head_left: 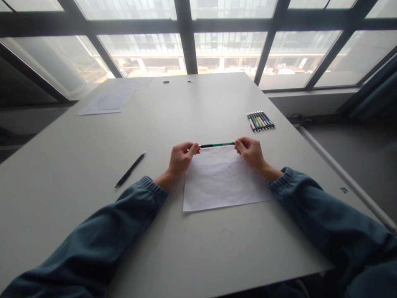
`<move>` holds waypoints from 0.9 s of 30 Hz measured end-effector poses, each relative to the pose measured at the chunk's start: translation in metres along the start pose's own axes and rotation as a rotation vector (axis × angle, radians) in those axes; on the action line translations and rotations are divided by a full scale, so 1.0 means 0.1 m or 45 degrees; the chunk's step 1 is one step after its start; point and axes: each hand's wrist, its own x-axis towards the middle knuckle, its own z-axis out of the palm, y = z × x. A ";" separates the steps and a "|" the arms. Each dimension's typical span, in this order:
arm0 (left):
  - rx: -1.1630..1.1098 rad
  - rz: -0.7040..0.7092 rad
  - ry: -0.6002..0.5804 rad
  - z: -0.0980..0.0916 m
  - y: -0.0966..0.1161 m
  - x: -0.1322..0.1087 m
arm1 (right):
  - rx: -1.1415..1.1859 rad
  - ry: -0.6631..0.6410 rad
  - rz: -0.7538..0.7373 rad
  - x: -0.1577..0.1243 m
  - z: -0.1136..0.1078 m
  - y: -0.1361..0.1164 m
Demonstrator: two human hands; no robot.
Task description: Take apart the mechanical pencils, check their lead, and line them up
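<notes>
A slim pen with a black grip and a green barrel [218,145] lies level between my two hands, just past the far edge of a white sheet of paper [221,182]. My left hand [183,156] pinches its left end, thumb and fingers closed. At the other end, my right hand [249,151] is closed on the tip in the same way. Faint marks show on the sheet. To the left, a black pen [130,170] rests slantwise on the table, apart from my left hand.
Several pens [261,121] lie side by side in a row at the right of the white table [161,252]. More papers [107,97] are at the far left. Two round fittings sit near the back edge, below the windows. The table's right edge drops to the floor.
</notes>
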 end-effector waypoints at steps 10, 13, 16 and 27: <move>0.024 0.012 -0.016 0.00 0.00 0.01 | -0.076 0.003 -0.020 0.01 -0.01 0.00; 0.024 0.018 -0.017 0.00 0.00 0.01 | -0.083 -0.003 -0.026 0.00 -0.01 0.00; 0.027 0.027 -0.018 0.00 0.00 0.01 | -0.080 -0.009 -0.030 0.00 -0.01 -0.02; 0.028 0.035 -0.024 0.01 0.02 0.00 | -0.090 -0.017 -0.034 -0.01 0.00 -0.02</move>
